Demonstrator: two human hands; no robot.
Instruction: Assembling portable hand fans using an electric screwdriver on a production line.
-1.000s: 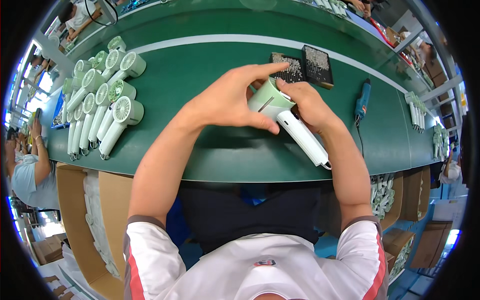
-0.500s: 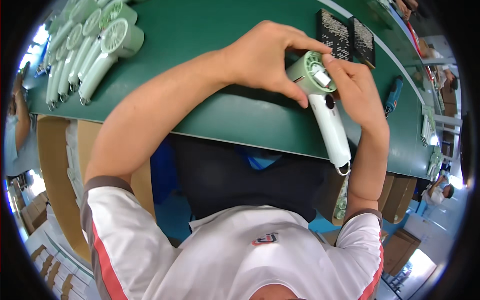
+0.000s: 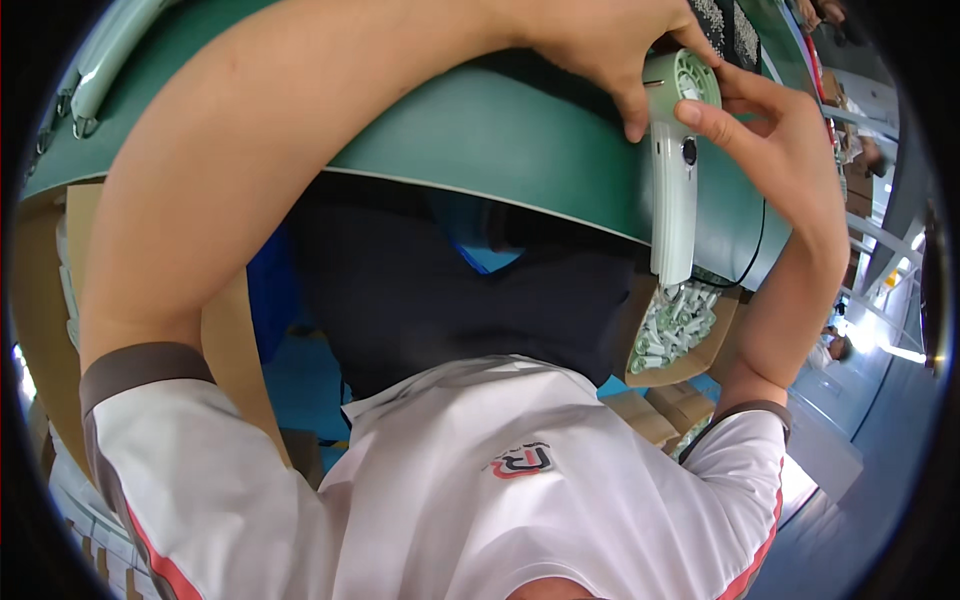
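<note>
Both hands grip: left hand, right hand | handheld fan, smooth pale-green plastic, round grille | matte green table

One handheld fan, two hands, one table.

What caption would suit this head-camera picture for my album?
Two hands, left hand and right hand, hold a pale green handheld fan above a green table.

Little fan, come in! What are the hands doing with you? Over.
Both hands on the handheld fan: left hand grips the head, right hand fingers the front. Handle hangs over the green table edge. Nothing in the way.
</note>
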